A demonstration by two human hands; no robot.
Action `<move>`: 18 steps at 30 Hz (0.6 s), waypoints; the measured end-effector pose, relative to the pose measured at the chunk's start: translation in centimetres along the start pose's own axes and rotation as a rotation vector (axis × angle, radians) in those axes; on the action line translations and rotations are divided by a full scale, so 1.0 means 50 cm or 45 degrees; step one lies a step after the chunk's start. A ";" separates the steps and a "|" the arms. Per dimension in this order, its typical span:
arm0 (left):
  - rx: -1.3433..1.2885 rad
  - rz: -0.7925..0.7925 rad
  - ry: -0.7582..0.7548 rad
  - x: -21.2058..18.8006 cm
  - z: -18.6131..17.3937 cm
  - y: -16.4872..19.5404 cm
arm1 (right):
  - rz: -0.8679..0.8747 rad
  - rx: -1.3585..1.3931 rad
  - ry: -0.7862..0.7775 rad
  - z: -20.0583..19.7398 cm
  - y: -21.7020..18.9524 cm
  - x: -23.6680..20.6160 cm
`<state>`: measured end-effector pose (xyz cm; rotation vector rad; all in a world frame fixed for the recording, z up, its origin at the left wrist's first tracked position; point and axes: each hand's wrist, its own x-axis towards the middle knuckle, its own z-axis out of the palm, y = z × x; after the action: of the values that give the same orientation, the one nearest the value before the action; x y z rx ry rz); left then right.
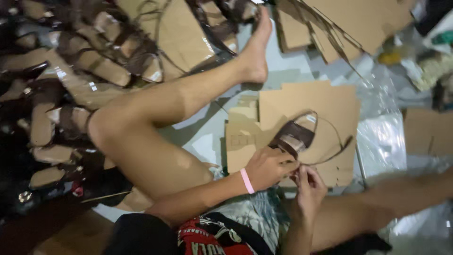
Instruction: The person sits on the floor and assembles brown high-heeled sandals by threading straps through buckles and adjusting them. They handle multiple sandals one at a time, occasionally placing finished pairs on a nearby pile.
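Note:
A dark brown strappy sandal (296, 136) lies on a flat sheet of brown cardboard (325, 101) in front of me on the floor. My left hand (269, 166), with a pink band on its wrist, grips the sandal at its heel end. My right hand (307, 185) sits just beside it, fingers pinched on a thin brown strap (336, 147) that loops out to the right of the sandal. My bent left leg (155, 127) stretches across the floor to the left of the cardboard.
A large heap of similar brown sandals (71, 85) fills the left side. More cardboard sheets (358, 19) lie at the top. Clear plastic wrapping (382, 137) is spread at the right, with mixed clutter (434, 61) at the far right.

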<state>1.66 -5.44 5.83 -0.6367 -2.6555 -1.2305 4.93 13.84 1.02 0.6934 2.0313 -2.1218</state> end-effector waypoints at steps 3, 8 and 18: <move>0.050 0.142 0.010 -0.004 0.015 0.005 | -0.046 0.059 -0.011 -0.022 0.008 -0.003; -0.394 -0.062 0.088 -0.014 0.046 -0.003 | -0.080 0.131 -0.071 -0.067 0.052 0.029; -1.980 -1.201 0.217 -0.083 0.168 0.026 | -0.121 0.067 0.129 -0.134 0.057 0.072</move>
<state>6.32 0.34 0.00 0.7696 -1.2504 -3.2268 4.44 20.88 -2.97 0.7399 2.1068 -2.2432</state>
